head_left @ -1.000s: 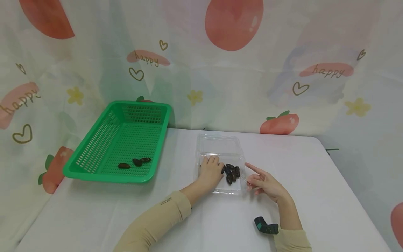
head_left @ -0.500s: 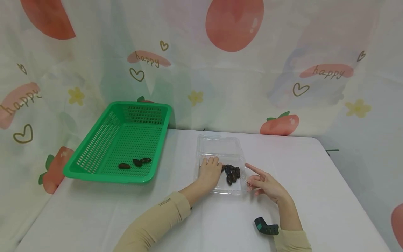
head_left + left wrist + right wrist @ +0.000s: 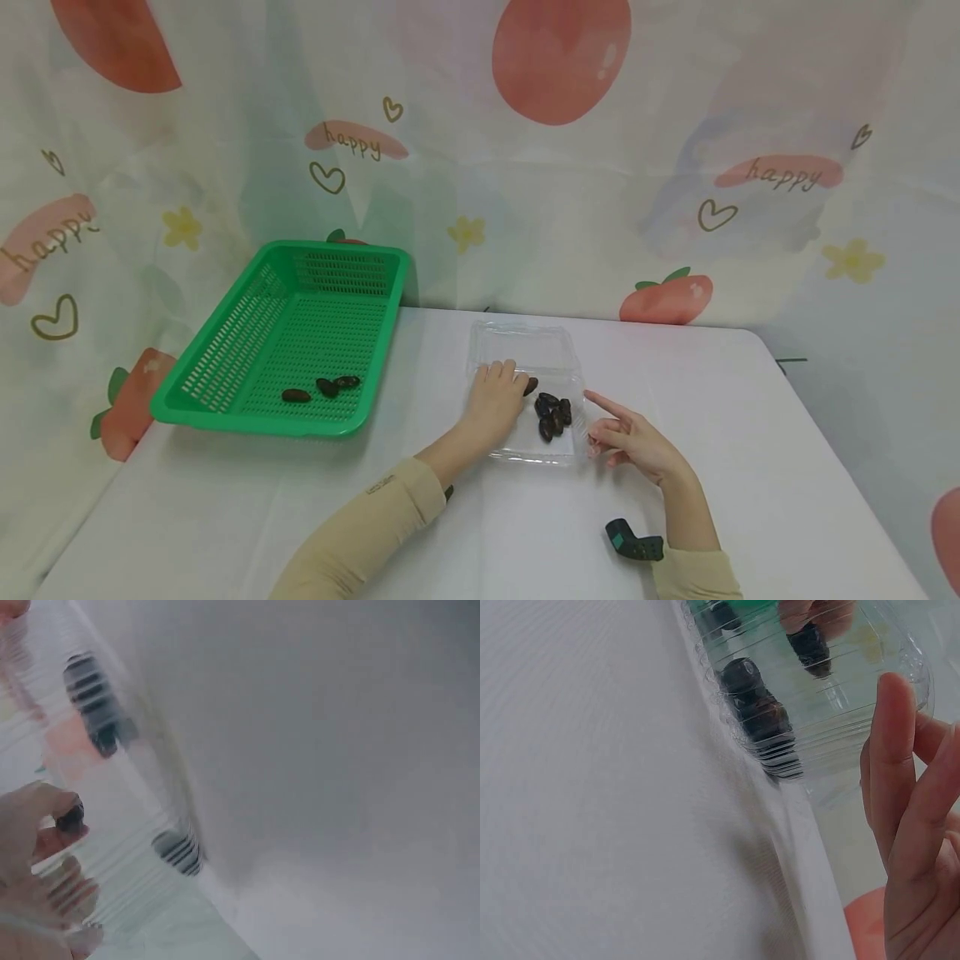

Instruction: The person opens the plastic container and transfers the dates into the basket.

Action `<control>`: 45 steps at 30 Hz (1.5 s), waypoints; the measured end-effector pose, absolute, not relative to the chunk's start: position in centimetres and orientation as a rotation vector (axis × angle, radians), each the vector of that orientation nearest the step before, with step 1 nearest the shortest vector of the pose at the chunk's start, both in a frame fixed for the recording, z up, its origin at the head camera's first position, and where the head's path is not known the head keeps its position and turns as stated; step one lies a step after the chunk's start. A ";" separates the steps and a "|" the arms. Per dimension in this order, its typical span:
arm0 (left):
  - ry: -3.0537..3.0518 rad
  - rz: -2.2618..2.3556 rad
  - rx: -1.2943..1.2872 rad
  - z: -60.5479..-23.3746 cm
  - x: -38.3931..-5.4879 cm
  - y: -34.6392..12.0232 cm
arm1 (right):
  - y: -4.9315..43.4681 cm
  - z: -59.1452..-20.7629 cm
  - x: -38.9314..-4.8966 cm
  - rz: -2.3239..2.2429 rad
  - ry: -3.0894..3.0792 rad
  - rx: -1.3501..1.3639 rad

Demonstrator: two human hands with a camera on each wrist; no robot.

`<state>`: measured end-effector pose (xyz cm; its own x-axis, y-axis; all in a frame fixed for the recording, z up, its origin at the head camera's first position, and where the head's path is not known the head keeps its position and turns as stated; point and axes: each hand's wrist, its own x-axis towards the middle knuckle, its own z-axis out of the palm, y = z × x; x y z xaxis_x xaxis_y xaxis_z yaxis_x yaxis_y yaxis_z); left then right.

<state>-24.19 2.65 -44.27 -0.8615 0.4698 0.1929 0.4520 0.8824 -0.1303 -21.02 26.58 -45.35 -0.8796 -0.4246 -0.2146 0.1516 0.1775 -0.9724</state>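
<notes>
My left hand [image 3: 495, 406] reaches into a clear plastic clamshell box [image 3: 536, 457], its lid folded back. Between its thumb and fingers it pinches a dark brown date [image 3: 531, 386], whose end also shows in the left wrist view [image 3: 70, 816]. Several more glossy dates [image 3: 553, 417] lie bunched in the right half of the box. At the box's right side is my right hand [image 3: 637, 442], index finger extended to the wall and the other fingers bent, holding nothing. The right wrist view shows dates [image 3: 761, 712] through the ribbed clear wall.
A green perforated basket [image 3: 277, 426] stands left of the box, with 3 dates [image 3: 327, 387] on its floor. A black device [image 3: 633, 542] sits at the right wrist. A printed curtain [image 3: 555, 208] hangs behind the white table [image 3: 750, 467].
My left hand has shifted slightly left and toward the back of the box, and a date now shows at its fingertips, apart from the bunch. My right hand has stayed in place.
</notes>
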 end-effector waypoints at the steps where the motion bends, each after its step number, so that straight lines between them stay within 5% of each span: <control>1: -2.827 0.125 -0.693 -44.1 -24.2 2.4 | 26.6 -45.4 -21.0 -1.749 2.017 -0.255; 28: -2.605 -0.060 -0.387 -39.2 -23.3 -6.8 | 26.5 -45.4 -21.0 -1.734 2.034 -0.238; 45: -2.516 -0.065 -0.389 -40.0 -23.1 -14.6 | 26.5 -45.2 -21.1 -1.745 2.013 -0.256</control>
<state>-23.11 -14.61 -40.00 -0.7854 0.2620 0.5608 0.2904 0.9561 -0.0400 -21.08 26.53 -45.23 -0.8763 -0.4288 -0.2198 0.1566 0.1779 -0.9715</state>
